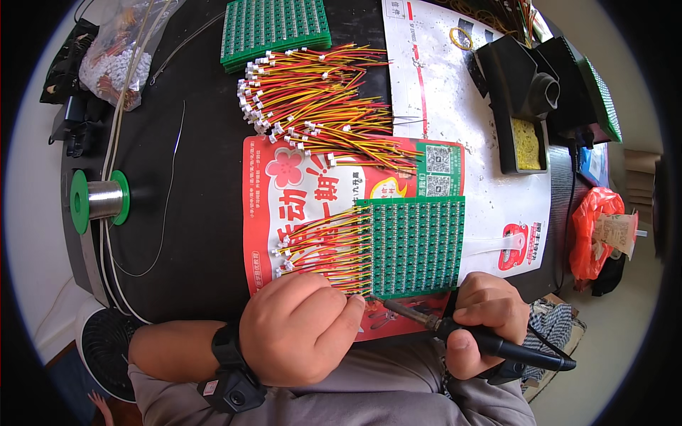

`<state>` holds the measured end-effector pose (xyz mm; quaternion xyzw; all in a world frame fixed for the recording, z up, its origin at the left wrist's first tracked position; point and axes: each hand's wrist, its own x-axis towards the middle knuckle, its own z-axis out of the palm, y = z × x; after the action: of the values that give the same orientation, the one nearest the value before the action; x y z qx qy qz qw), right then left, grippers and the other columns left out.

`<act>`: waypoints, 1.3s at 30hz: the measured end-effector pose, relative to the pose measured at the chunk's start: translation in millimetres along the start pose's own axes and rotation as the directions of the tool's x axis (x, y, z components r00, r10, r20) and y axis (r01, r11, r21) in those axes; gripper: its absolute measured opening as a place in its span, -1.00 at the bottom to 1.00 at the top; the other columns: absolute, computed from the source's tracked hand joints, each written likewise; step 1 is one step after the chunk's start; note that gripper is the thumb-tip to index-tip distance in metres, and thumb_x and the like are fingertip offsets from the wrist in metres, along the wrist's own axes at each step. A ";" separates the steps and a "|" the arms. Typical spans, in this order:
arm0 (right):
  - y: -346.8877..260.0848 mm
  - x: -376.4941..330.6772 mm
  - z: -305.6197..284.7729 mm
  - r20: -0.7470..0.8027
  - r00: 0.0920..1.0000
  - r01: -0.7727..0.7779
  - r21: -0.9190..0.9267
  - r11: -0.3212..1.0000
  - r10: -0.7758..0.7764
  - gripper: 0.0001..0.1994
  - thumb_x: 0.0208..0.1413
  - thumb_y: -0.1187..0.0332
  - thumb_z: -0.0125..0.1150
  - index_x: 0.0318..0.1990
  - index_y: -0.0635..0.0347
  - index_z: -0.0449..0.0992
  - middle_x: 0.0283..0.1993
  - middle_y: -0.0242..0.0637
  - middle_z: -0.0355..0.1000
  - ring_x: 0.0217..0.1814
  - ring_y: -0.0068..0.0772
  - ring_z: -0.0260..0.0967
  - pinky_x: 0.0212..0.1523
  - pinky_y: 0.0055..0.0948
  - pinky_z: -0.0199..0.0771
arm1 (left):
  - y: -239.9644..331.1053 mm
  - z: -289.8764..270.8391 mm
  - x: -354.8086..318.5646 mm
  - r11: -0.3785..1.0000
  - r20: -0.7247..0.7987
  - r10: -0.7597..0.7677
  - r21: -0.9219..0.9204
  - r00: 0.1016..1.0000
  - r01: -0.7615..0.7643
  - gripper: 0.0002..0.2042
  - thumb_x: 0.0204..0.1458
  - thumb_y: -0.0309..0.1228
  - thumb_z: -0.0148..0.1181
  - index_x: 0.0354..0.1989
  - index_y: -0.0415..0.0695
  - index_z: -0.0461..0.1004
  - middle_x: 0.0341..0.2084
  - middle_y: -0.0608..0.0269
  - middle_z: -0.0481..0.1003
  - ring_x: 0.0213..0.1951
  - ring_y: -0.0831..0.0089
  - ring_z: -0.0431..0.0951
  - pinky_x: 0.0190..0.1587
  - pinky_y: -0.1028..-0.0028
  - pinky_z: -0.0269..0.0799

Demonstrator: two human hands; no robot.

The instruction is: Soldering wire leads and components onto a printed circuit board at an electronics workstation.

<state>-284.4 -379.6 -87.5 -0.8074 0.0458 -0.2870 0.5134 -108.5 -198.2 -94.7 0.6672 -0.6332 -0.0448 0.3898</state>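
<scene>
A green circuit board panel (419, 245) lies before me, with red and yellow wires (334, 238) in a row along its left edge. White connectors tip the wires' far ends. My left hand (302, 326) is closed in a pinch at the panel's lower left corner, on wires mostly hidden by the fingers. A black-handled soldering iron (490, 343) is gripped in my right hand (490, 319). Its metal tip points left and reaches the same corner, close to my left fingertips; whether it touches the panel I cannot tell.
Loose wires (320, 106) are heaped beyond the panel, below stacked green boards (275, 32). A solder spool (103, 199) stands at left. At right are a black iron stand (518, 92) with a yellow sponge (526, 144) and a red plastic bag (597, 227). Printed sheets (259, 206) cover the table.
</scene>
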 end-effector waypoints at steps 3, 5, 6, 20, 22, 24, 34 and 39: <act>-0.1 -7.8 -2.0 -0.060 0.998 -0.020 0.019 1.000 0.021 -0.76 -0.03 0.43 0.38 -0.30 0.33 0.43 -0.64 -0.28 0.35 -0.70 -0.39 0.23 -0.66 -0.43 0.21 | 0.1 0.5 -0.5 1.000 -0.011 -0.002 0.008 1.000 0.002 -0.73 -0.39 -0.66 0.32 -0.37 -0.32 0.61 -0.56 0.22 0.47 -0.54 0.27 0.46 -0.54 0.37 0.40; 0.7 -8.7 -0.4 -0.073 0.997 -0.026 0.033 0.999 0.029 -0.76 -0.03 0.43 0.38 -0.29 0.32 0.42 -0.64 -0.28 0.34 -0.69 -0.39 0.23 -0.66 -0.42 0.21 | -0.3 0.4 -0.2 1.000 -0.009 0.000 0.016 1.000 0.000 -0.73 -0.39 -0.65 0.32 -0.38 -0.32 0.61 -0.55 0.22 0.47 -0.53 0.27 0.46 -0.54 0.37 0.40; 0.9 -8.7 0.1 -0.085 0.996 -0.033 0.047 0.998 0.037 -0.75 -0.02 0.42 0.38 -0.28 0.32 0.42 -0.64 -0.29 0.34 -0.69 -0.39 0.24 -0.65 -0.42 0.21 | -0.4 0.5 -0.4 1.000 -0.009 0.001 0.015 1.000 0.000 -0.73 -0.39 -0.65 0.32 -0.38 -0.32 0.61 -0.55 0.22 0.47 -0.53 0.27 0.46 -0.54 0.37 0.40; -15.9 14.6 -20.6 -0.462 0.865 -0.136 0.155 0.979 0.194 -0.73 0.19 0.29 0.28 -0.22 0.32 0.37 -0.52 -0.27 0.30 -0.56 -0.51 0.17 -0.50 -0.49 0.18 | 1.5 -6.7 5.6 1.000 0.054 -0.029 -0.001 0.998 0.029 -0.77 -0.34 -0.66 0.30 -0.39 -0.29 0.60 -0.56 0.23 0.42 -0.56 0.27 0.41 -0.54 0.35 0.34; -11.6 34.3 -41.6 -0.617 0.783 -0.105 -0.010 0.994 0.076 -0.77 0.24 0.32 0.21 -0.18 0.32 0.38 -0.42 -0.31 0.33 -0.46 -0.56 0.20 -0.41 -0.56 0.19 | 2.9 -7.0 5.4 1.000 0.049 -0.017 -0.002 0.999 0.017 -0.78 -0.33 -0.66 0.29 -0.39 -0.29 0.60 -0.55 0.22 0.43 -0.55 0.27 0.42 -0.54 0.34 0.36; -3.1 49.8 -68.7 -0.733 0.679 -0.144 -0.193 0.971 -0.045 -0.84 0.29 0.41 0.19 -0.10 0.33 0.44 -0.29 -0.40 0.36 -0.33 -0.68 0.22 -0.33 -0.67 0.16 | 2.8 -7.0 7.1 1.000 0.046 -0.003 -0.007 0.999 0.003 -0.78 -0.32 -0.66 0.29 -0.39 -0.29 0.60 -0.54 0.22 0.44 -0.54 0.26 0.42 -0.53 0.33 0.37; 24.5 103.4 -85.8 -0.678 0.728 -0.382 -0.282 0.880 0.098 -0.82 0.21 0.42 0.38 -0.15 0.30 0.52 -0.36 -0.41 0.51 -0.36 -0.69 0.37 -0.34 -0.67 0.32 | 1.3 -9.7 8.3 1.000 0.066 0.004 -0.019 0.998 -0.003 -0.81 -0.27 -0.66 0.28 -0.40 -0.25 0.60 -0.53 0.19 0.47 -0.49 0.22 0.48 -0.48 0.31 0.43; 37.2 110.8 -75.5 -0.581 0.744 -0.360 0.068 0.930 0.330 -0.71 0.23 0.50 0.32 0.05 0.42 0.49 -0.18 -0.34 0.54 -0.20 -0.68 0.43 -0.16 -0.66 0.42 | 2.8 -11.5 9.6 1.000 0.073 0.003 -0.011 0.997 -0.003 -0.81 -0.25 -0.65 0.27 -0.39 -0.24 0.61 -0.52 0.20 0.47 -0.48 0.22 0.50 -0.46 0.30 0.45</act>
<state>-222.7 -498.5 -50.0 -0.6698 0.3564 -0.4192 0.4986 -102.5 -201.1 -81.0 0.6621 -0.6478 -0.0720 0.3699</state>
